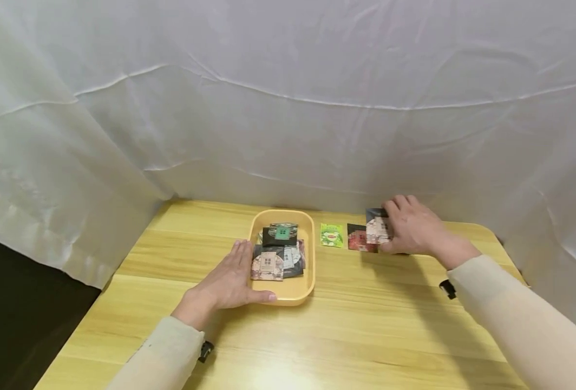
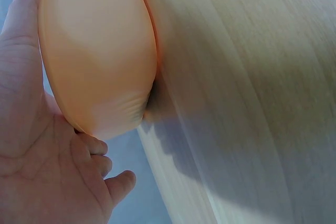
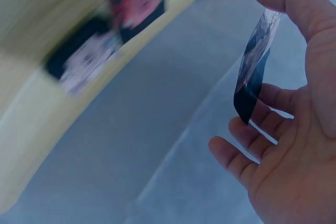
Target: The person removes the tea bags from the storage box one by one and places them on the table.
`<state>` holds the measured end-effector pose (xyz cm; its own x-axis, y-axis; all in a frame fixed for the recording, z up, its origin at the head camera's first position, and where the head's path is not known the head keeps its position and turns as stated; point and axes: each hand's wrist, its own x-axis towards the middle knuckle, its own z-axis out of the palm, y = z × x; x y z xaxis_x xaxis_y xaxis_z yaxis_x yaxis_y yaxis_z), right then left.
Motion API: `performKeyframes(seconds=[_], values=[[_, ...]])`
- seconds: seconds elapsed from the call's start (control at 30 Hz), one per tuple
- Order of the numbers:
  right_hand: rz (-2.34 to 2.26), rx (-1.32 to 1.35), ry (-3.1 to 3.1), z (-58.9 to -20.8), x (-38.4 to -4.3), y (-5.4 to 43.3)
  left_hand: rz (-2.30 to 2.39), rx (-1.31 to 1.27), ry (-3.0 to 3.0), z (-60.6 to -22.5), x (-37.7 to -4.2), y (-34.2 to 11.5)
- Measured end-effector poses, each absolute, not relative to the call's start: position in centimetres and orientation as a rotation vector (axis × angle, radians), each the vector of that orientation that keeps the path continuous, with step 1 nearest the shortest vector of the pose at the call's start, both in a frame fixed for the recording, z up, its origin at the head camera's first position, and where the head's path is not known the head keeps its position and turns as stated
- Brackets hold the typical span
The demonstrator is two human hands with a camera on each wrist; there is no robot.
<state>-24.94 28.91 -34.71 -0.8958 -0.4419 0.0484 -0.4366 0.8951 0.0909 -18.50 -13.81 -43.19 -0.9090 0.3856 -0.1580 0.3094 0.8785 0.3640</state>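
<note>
My right hand (image 1: 412,225) pinches a black tea bag sachet (image 1: 378,226) with a pale pink print, held up over the back right of the table. In the right wrist view this sachet (image 3: 255,66) is seen nearly edge-on between thumb and fingers. My left hand (image 1: 227,279) rests against the left near corner of a yellow-orange plastic tray (image 1: 310,271), fingers along its left side and thumb across the near rim. Several sachets lie overlapping in the tray, among them a green-and-black one (image 1: 279,236) and a pink-and-black one (image 1: 267,263).
Right of the tray lie a green sachet (image 1: 332,235) and a red-and-black sachet (image 1: 358,238) in a row. Beyond them, another pink-and-black sachet (image 3: 84,56) shows in the right wrist view. A grey-white curtain (image 1: 288,135) hangs behind the wooden table (image 1: 366,336).
</note>
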Motion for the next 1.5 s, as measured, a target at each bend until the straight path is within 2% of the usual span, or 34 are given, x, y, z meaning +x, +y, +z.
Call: performKeyframes(seconds=[0.3, 0.53, 0.93, 1.5], values=[[-0.194, 0.508, -3.157, -36.3, -26.3, 36.7, 0.503, 0.547, 2.823, -43.2, -18.5, -13.7], [-0.258, 0.403, -3.26, -38.3, -26.9, 39.9, 0.49, 0.55, 2.831, -43.1, -18.5, -13.9], [-0.199, 0.349, -3.33, -41.9, -28.3, 41.2, 0.497, 0.551, 2.832, -43.0, -18.4, -14.1], [-0.098, 0.317, -3.403, -42.1, -28.7, 41.1, 0.493, 0.562, 2.839, -43.2, -18.6, -14.1]])
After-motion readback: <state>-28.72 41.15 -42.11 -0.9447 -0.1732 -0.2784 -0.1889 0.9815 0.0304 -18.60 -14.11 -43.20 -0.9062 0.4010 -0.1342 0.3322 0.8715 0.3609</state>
